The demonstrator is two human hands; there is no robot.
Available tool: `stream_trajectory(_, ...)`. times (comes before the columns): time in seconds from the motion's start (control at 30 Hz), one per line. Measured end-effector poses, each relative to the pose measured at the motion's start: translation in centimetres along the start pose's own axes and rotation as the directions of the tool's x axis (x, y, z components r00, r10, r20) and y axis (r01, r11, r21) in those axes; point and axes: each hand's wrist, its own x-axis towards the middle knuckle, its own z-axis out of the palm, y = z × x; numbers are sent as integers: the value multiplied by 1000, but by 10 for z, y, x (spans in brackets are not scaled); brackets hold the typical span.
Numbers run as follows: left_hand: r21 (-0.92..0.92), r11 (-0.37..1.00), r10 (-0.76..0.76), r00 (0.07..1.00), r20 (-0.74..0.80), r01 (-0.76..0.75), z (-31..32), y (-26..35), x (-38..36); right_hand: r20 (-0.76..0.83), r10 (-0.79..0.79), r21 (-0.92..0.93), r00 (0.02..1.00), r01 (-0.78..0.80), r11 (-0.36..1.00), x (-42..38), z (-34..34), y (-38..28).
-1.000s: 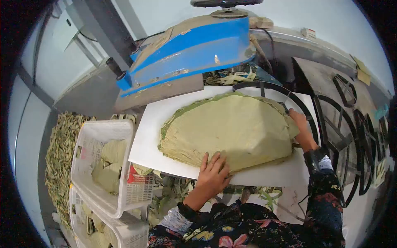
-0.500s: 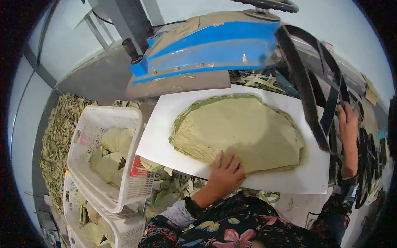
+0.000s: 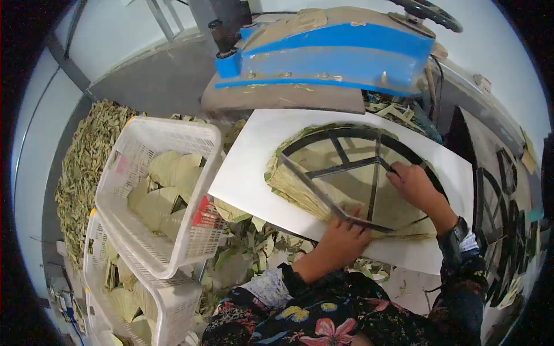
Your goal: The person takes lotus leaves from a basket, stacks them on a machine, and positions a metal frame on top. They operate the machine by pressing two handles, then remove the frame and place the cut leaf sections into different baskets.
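A thick stack of pale green leaves lies on a white board. A black semicircular metal frame with spokes lies on top of the stack. My left hand holds the frame's straight lower bar at the near edge of the stack. My right hand grips a spoke near the frame's right side. Both hands press on the frame. A blue press machine stands just behind the board.
Two stacked white plastic baskets holding cut leaf pieces stand to the left. Leaf scraps are heaped at far left and under the board. More black metal frames lie on a surface at the right.
My right hand has lifted the black frame from the right and laid it on the leaf stack. My left hand has moved from the leaves onto the frame's lower bar.
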Motion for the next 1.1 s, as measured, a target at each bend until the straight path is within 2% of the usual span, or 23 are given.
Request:
stream_trajectory(0.07, 8, 1000, -9, 999, 34, 9, -1, 0, -1, 20, -13, -56, 1000, 14, 998, 6, 9, 12)
stream_trajectory(0.13, 50, 998, 41, 993, -108, -35, -10, 2, 2, 8, -12, -37, 1000, 12, 999, 7, 9, 9)
stream_trajectory(0.23, 7, 998, 59, 998, -2, -59, -16, 0, -3, -8, -7, -24, 1000, 7, 1000, 5, 8, 8)
stream_trajectory(0.3, -6, 999, 47, 999, 7, -47, -13, 3, -11, -1, 7, -23, 1000, -7, 1000, 5, 10, 10)
stream_trajectory(0.37, -32, 998, 48, 999, 25, -47, -13, 7, -17, 5, -100, -78, 995, 100, 992, 4, 13, 14)
stream_trajectory(0.4, 23, 998, 56, 998, -33, -55, -19, 10, -16, 1, 0, -14, 1000, 0, 1000, 3, 14, 13)
stream_trajectory(0.43, 78, 995, 67, 993, -94, -60, -23, 12, -15, 6, 31, -11, 1000, -30, 999, 3, 17, 15)
stream_trajectory(0.47, 156, 985, 87, 989, -116, -69, -25, 15, -14, 13, 26, -42, 1000, -25, 999, 5, 20, 20)
stream_trajectory(0.53, 155, 985, 86, 991, -100, -70, -20, 16, -15, 18, 35, -71, 999, -34, 997, 4, 26, 25)
stream_trajectory(0.6, 168, 984, 79, 993, -90, -63, -16, 12, -16, -4, 39, -137, 999, -39, 990, 3, 32, 26)
stream_trajectory(0.7, 180, 981, 91, 994, -65, -78, -12, 9, -14, -54, 21, -140, 998, -29, 990, 1, 38, 26)
stream_trajectory(0.8, 162, 986, 69, 991, -113, -50, -13, 12, -10, -64, 20, -180, 998, -31, 983, 1, 49, 31)
stream_trajectory(0.87, 132, 991, 40, 998, -50, -33, -17, 12, -6, -92, 13, -209, 996, -32, 977, -3, 59, 36)
stream_trajectory(1.03, 110, 985, 142, 989, -42, -137, -24, 2, -2, -102, -12, -310, 995, -21, 950, -7, 58, 32)
stream_trajectory(1.1, 69, 979, 195, 981, -25, -193, -37, -14, 0, -243, -126, -274, 962, 57, 960, -10, 55, 28)
